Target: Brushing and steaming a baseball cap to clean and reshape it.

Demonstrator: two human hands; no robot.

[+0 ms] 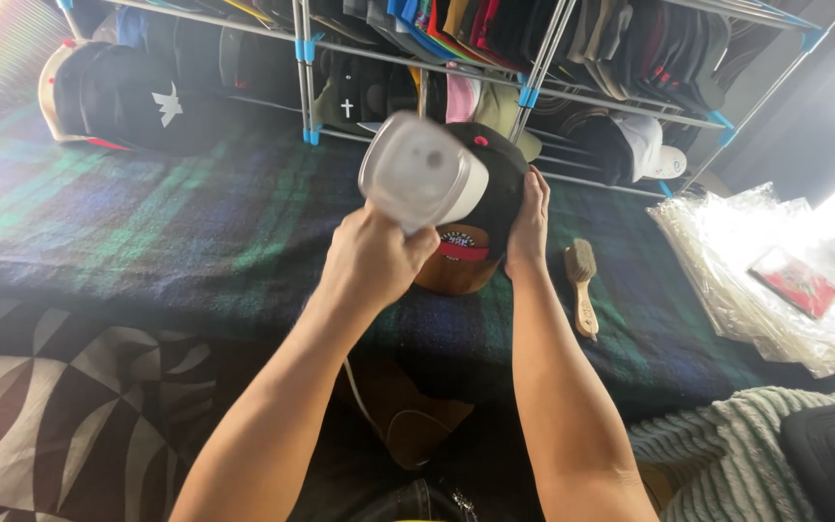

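The left hand (376, 259) is closed in a fist around the handle of a white handheld appliance (424, 180), whose blurred head is raised over a black cap (491, 184) near the middle of the scene. The right hand (530, 224) lies with fingers extended flat against the cap's right side, steadying it. The cap sits on a rounded brown form (451, 275) and shows a red patch with a pale edge on its near face. All this rests on a dark blue and green plaid cloth (147, 222). Just right of the cap lies a wooden-handled brush (583, 285). Farther right is a pile of clear plastic bags (775, 280) with a flat red package (792, 280) lying on top. At the far side, a metal rack (533, 92) holds rows of caps.
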